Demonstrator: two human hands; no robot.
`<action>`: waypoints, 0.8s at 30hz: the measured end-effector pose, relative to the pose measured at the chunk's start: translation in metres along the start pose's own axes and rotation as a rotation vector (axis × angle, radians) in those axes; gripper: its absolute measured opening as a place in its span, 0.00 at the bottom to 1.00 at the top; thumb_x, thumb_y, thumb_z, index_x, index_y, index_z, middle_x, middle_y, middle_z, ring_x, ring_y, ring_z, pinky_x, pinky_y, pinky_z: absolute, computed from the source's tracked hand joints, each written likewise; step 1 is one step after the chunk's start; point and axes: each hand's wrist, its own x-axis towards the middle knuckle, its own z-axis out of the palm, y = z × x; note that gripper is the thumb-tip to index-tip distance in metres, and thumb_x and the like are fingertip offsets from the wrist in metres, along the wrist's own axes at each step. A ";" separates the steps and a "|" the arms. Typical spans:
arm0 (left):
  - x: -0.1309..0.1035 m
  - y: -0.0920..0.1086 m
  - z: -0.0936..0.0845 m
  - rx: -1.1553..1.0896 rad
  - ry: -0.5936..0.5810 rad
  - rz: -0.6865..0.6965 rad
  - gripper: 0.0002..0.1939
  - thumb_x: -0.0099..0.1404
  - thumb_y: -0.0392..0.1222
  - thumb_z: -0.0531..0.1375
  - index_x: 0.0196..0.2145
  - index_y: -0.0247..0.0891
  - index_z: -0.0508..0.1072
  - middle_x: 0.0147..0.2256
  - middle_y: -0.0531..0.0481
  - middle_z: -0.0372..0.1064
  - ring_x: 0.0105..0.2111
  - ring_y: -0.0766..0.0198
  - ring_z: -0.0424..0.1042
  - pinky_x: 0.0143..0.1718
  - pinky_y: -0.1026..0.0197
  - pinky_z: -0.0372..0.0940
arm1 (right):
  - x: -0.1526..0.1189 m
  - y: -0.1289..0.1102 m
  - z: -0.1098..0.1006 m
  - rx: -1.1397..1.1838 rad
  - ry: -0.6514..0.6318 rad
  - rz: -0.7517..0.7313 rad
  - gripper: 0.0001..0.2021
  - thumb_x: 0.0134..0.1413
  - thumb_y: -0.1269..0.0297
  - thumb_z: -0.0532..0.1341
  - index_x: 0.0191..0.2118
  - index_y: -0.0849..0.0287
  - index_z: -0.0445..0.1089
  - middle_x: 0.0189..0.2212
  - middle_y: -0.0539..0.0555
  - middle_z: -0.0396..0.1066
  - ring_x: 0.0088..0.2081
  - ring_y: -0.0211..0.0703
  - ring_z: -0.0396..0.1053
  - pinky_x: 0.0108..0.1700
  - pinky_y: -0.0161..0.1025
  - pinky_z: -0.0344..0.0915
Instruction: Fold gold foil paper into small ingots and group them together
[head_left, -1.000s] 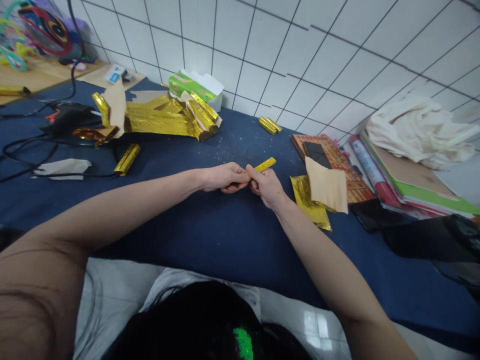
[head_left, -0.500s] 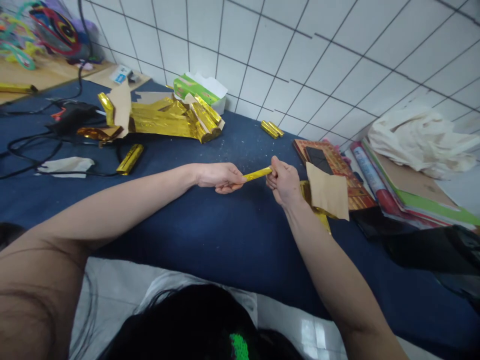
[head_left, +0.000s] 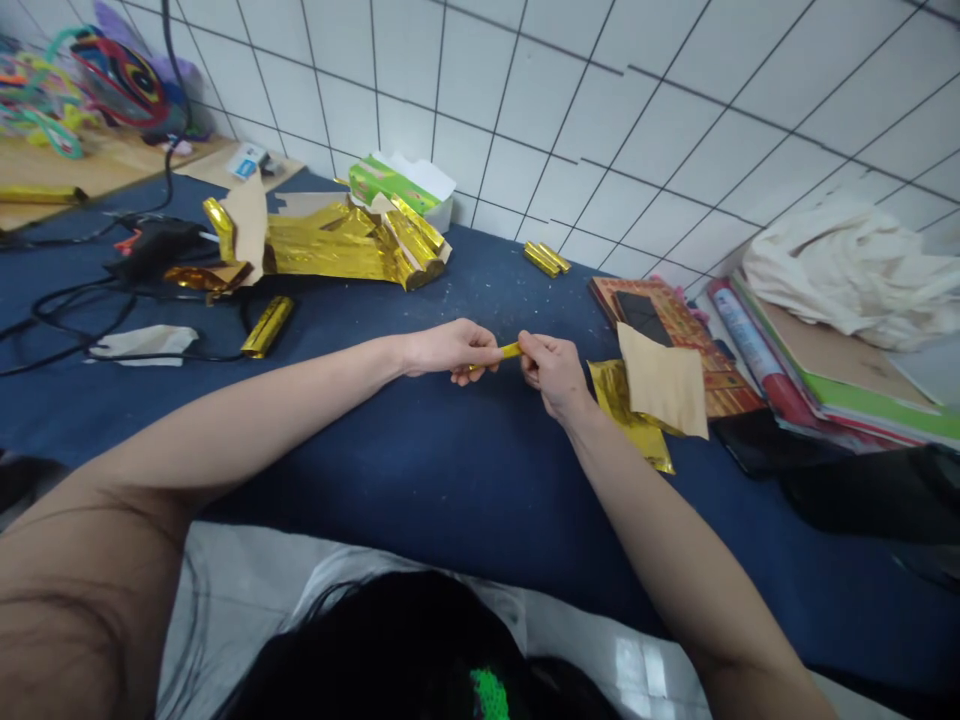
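Between my hands, just above the dark blue tabletop [head_left: 450, 470], a thin gold foil tube [head_left: 511, 350] is held by both ends. My left hand [head_left: 457, 350] is closed on its left part, and a bit of gold shows under the fingers. My right hand [head_left: 553, 370] pinches the other end. Only a short middle stretch of the tube is visible; the rest is hidden in my fingers. Right of my right hand lies a gold foil sheet [head_left: 630, 420] with a brown paper piece [head_left: 664, 385] over it.
Gold foil sheets and rolls [head_left: 330, 240] lie at the back left, beside a black glue gun [head_left: 150, 248] with cables. One gold roll [head_left: 268, 327] lies nearer. Small gold rolls [head_left: 546, 258] rest by the tiled wall. A patterned orange board [head_left: 720, 385] and stacked folders [head_left: 840, 370] are at right.
My hands have come closer together along the gold tube, so less of it shows between them. My right hand has shifted left, uncovering more of the gold sheet beside it.
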 end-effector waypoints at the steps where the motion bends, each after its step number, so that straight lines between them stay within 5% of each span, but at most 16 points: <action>1: 0.000 0.000 0.002 0.031 0.011 0.020 0.12 0.63 0.42 0.56 0.25 0.32 0.65 0.15 0.56 0.59 0.14 0.76 0.57 0.16 0.72 0.53 | -0.001 0.001 0.001 -0.015 -0.001 -0.012 0.22 0.44 0.52 0.62 0.12 0.59 0.56 0.07 0.42 0.48 0.11 0.26 0.43 0.14 0.32 0.36; 11: -0.001 0.001 0.000 0.034 -0.009 -0.016 0.13 0.64 0.40 0.55 0.23 0.32 0.64 0.16 0.57 0.55 0.13 0.77 0.52 0.14 0.72 0.46 | -0.002 -0.004 0.002 0.002 -0.133 0.086 0.22 0.42 0.48 0.62 0.14 0.60 0.58 0.08 0.42 0.50 0.11 0.26 0.44 0.13 0.30 0.39; 18: -0.001 0.004 -0.012 0.010 0.167 -0.025 0.17 0.66 0.40 0.51 0.21 0.32 0.64 0.11 0.58 0.53 0.10 0.78 0.50 0.13 0.72 0.44 | 0.005 0.002 -0.005 0.078 0.105 -0.022 0.21 0.45 0.50 0.61 0.15 0.57 0.54 0.07 0.40 0.47 0.10 0.26 0.42 0.13 0.31 0.38; 24: 0.004 0.001 -0.017 -0.026 0.321 0.039 0.17 0.68 0.40 0.48 0.22 0.34 0.61 0.12 0.59 0.54 0.10 0.76 0.51 0.12 0.71 0.45 | 0.007 0.004 -0.006 0.103 0.156 -0.037 0.21 0.45 0.51 0.61 0.15 0.57 0.54 0.07 0.40 0.47 0.09 0.26 0.42 0.13 0.32 0.37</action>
